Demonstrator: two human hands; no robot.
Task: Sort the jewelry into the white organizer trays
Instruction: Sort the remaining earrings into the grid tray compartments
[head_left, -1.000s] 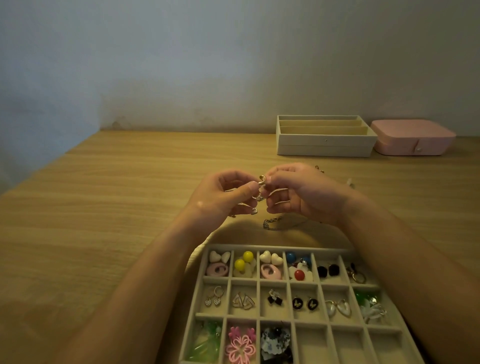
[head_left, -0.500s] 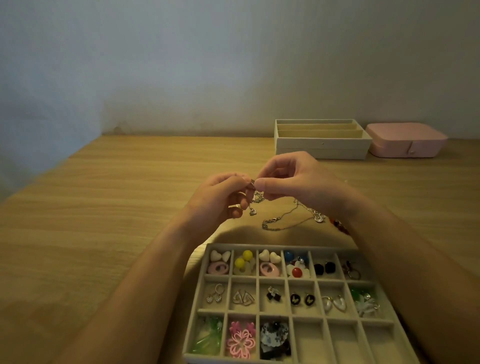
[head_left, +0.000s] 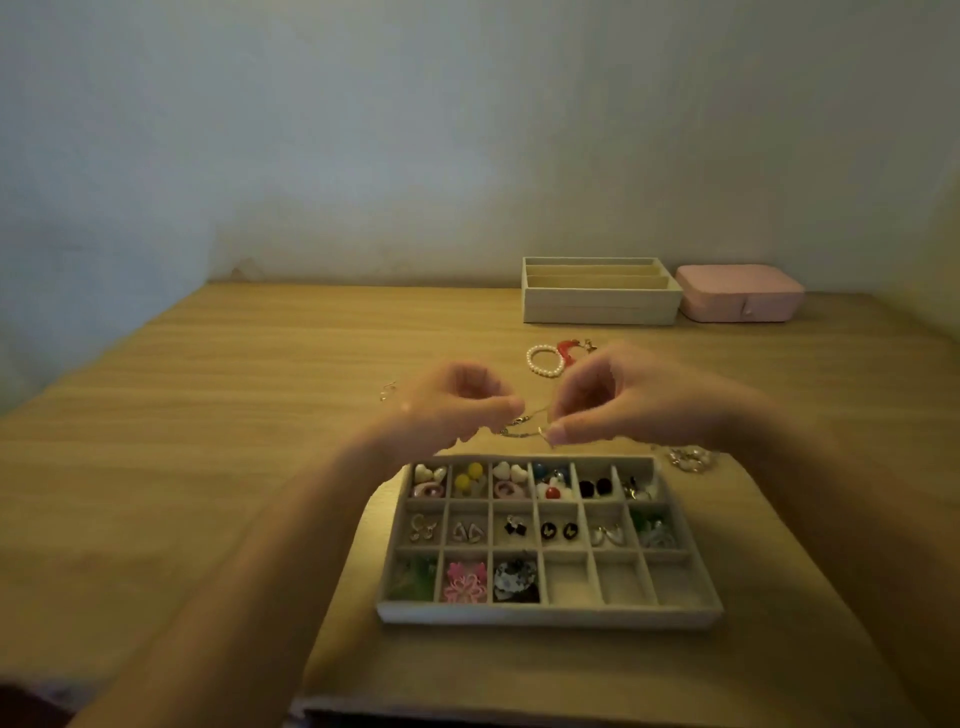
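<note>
While the left hand and right hand both pinch the thin chain in curled fingers, just above the table beyond the white tray, a loosened pinch could drop it among the sorted earrings, where it would likely tangle.

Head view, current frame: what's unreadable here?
Head view only.
Motion blur: thin chain between left hand and right hand, clasp unreadable.
Hidden by its front wall: contents of far white tray.
Lid closed: pink box, inside unseen.
Partly behind right wrist: jewelry cluster.
Too small: small metal piece.
</note>
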